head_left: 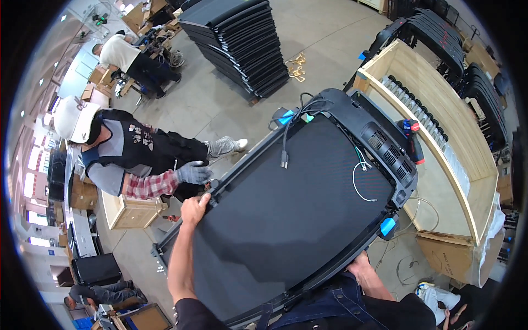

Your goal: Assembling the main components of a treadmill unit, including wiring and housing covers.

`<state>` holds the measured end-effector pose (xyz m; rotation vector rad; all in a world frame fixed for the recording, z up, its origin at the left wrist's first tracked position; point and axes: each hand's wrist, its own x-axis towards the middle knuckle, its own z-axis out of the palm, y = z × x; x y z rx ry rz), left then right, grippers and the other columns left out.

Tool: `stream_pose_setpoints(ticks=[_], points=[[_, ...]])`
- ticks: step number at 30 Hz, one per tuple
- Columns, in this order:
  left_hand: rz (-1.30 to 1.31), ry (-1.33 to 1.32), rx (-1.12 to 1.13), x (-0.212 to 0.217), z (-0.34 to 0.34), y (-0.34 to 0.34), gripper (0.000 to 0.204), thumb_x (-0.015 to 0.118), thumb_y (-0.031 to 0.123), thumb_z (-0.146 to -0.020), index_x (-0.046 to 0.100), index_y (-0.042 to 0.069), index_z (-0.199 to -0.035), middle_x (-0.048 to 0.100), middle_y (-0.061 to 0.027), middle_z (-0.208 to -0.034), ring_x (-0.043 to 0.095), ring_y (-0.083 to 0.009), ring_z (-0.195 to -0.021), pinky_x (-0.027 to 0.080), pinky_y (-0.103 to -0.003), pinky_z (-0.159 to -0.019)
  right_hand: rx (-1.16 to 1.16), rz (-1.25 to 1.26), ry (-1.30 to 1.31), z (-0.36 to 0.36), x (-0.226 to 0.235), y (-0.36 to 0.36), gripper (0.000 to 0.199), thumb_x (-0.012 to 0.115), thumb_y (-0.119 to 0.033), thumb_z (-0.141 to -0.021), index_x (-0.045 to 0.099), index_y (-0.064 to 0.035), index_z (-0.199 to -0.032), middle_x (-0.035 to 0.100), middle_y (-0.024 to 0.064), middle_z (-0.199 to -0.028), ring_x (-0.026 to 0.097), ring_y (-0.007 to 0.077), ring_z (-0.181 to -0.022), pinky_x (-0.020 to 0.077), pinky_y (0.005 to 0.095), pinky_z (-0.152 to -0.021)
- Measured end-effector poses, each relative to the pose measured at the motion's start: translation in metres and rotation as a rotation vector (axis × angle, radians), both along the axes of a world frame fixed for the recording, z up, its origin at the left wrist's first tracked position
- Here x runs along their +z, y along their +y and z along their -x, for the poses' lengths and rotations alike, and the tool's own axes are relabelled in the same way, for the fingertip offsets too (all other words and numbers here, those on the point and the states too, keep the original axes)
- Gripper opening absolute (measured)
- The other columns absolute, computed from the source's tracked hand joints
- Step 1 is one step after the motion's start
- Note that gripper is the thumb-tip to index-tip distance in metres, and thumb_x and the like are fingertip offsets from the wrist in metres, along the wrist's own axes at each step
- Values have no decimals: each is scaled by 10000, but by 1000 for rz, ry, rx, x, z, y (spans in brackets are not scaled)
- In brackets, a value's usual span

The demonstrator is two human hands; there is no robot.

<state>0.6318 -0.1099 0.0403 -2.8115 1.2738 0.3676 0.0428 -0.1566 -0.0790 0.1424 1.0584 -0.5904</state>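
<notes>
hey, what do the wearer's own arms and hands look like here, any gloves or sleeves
No gloves: both the left hand and the right hand are bare. The left forearm is bare too, with a dark sleeve pushed up near the elbow at the lower edge. The right forearm also shows bare below the hand. No watch, rings or markings are visible. The grey glove nearby belongs to a co-worker.

My left hand (195, 209) has little room at ten o'clock, where a co-worker's gloved hand (193, 172) sits just beside it on the treadmill deck (286, 220). At two o'clock the wooden crate (440, 137) (a drill (412, 140) on it) crowds the deck's motor end. I see bare floor (214, 104) at twelve, up to the stack of black decks (242, 44).
</notes>
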Motion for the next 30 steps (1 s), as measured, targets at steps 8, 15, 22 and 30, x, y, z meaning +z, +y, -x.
stream_pose_setpoints(ticks=[8,15,22,30], points=[[181,182,2,-19,20,26,745,324,669,-1001,668,54,-1246,657,-312,-1177,602,-479,-1148,463,-537,-983,-99,107,55,19,-3,-14,373,638,-314,-980,637,-54,-1247,679,127,-1233,629,330,-1141,525,536,-986],[447,-245,59,-4,112,78,459,635,382,-957,606,92,-1311,570,-193,-1294,530,-392,-1217,434,-488,-1032,991,394,364,49,6,-36,277,506,-253,-1022,681,-38,-1012,740,128,-853,733,269,-740,609,384,-574],[543,-179,136,-23,230,184,507,594,372,-988,542,99,-1412,457,-213,-1504,401,-407,-1412,279,-520,-1181,2098,812,57,69,138,-17,292,514,-255,-1058,644,-8,-974,733,86,-804,719,173,-724,591,312,-638],[563,-209,150,-22,289,230,484,583,326,-1000,539,104,-1429,455,-201,-1517,378,-389,-1440,254,-529,-1199,843,1463,412,15,195,20,435,578,-21,-953,516,-9,-1383,730,174,-1032,719,264,-827,560,375,-754]])
